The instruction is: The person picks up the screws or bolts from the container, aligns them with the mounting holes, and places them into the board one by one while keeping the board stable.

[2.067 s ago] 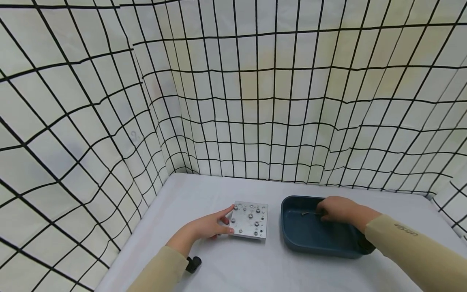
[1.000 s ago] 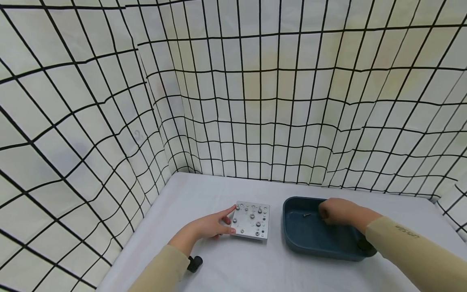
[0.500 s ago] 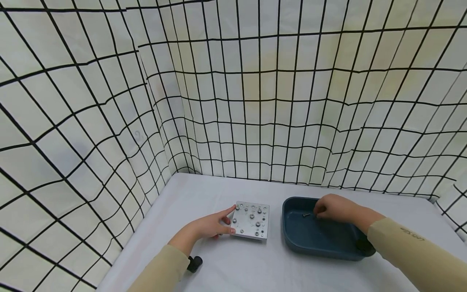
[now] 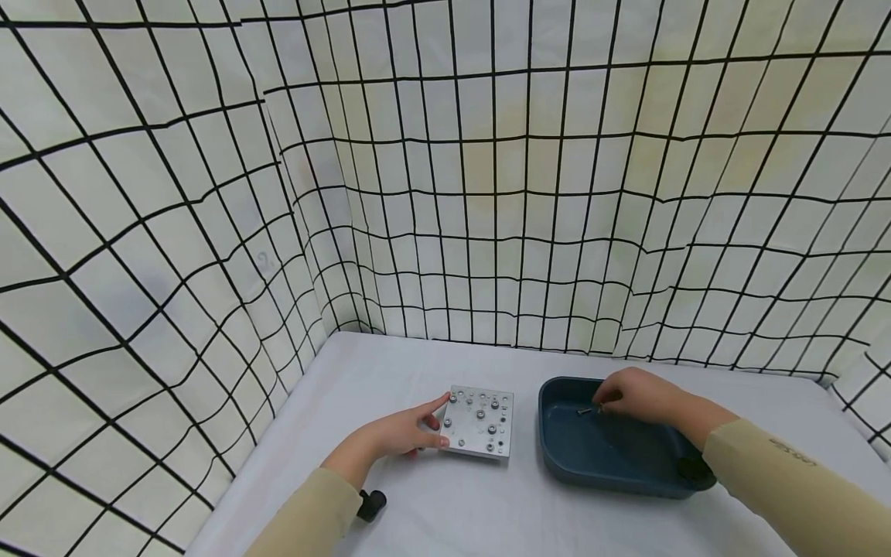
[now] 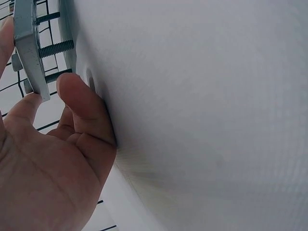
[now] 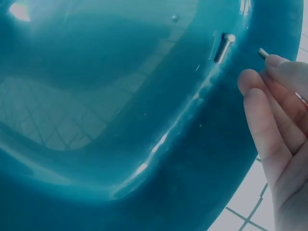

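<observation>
A square silver metal plate (image 4: pixel 480 422) with several bolts set in its holes lies on the white table. My left hand (image 4: pixel 404 429) holds it at its left side, index finger at the far corner, thumb at the near one. In the left wrist view, threaded bolt ends (image 5: pixel 57 49) stick out below the plate. My right hand (image 4: pixel 636 396) is over the back of a dark blue tray (image 4: pixel 612 489). Between thumb and fingertips it pinches a small bolt (image 6: pixel 263 53), its threaded tip showing and the rest hidden. Another bolt (image 6: pixel 224 48) lies in the tray close by.
A white table (image 4: pixel 390 363) carries the plate and tray, with a strip of cloth between them. White walls with a black grid (image 4: pixel 522 232) stand behind and to the left. A small black rounded object (image 4: pixel 372 505) shows beside the left sleeve.
My right hand has shifted left and slightly up in the tray, toward the lying bolt, and a small bolt now shows at its fingertips. My left hand and the plate stay put.
</observation>
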Available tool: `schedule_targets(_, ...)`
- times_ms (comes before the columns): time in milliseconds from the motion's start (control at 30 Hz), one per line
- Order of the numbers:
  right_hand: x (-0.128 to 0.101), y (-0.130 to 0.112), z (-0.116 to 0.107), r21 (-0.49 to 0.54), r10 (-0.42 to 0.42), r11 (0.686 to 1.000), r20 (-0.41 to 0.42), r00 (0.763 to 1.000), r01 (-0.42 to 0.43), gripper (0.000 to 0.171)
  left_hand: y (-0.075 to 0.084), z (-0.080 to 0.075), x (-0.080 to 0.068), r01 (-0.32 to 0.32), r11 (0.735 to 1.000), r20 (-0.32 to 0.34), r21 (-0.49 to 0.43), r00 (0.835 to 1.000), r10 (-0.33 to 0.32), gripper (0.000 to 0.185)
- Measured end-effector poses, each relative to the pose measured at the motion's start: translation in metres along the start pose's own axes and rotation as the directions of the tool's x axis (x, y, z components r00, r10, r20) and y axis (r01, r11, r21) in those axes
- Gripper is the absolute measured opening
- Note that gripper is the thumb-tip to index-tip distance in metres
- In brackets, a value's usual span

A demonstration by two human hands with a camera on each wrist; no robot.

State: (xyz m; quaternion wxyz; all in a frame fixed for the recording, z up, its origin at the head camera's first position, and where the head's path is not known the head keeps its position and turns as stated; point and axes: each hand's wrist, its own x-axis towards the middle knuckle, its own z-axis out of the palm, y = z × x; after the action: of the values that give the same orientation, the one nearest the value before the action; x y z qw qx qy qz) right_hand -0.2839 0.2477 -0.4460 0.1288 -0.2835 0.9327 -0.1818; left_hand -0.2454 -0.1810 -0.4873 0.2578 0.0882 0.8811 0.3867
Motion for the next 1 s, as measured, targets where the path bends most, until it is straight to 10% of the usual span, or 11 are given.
schedule_targets(1000, 0.017, -0.027, -0.011, 0.171, 0.034, 0.985, -0.076, 0.996, -0.021, 0.02, 0.001, 0.0, -0.001, 0.003, 1.0, -0.004, -0.001, 1.0, -0.003, 0.091)
